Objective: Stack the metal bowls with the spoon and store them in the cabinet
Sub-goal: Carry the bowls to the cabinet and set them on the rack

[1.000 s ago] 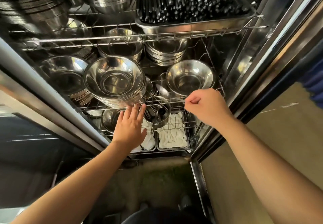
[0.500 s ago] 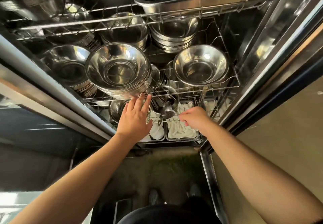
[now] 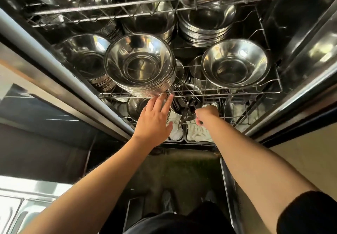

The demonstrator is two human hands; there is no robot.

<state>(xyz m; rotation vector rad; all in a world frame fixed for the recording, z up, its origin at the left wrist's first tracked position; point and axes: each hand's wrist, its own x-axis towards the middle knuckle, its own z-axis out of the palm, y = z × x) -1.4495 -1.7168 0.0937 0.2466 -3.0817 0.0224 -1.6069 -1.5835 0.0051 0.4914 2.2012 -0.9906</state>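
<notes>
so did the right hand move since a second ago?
Yes. The right hand dropped from the middle rack's front wire to below it, over the white cloth tray.

Pretty contrasty shot. Strong light comes in from about 9 o'clock, blowing out the window area at 8 o'clock. Hot glare spots sit on the steel bowl stack (image 3: 139, 64) and the cabinet frame (image 3: 310, 54) at 3 o'clock. Deep shadow at 6 o'clock. Wide-angle bending at the edges, and the corners look soft.
</notes>
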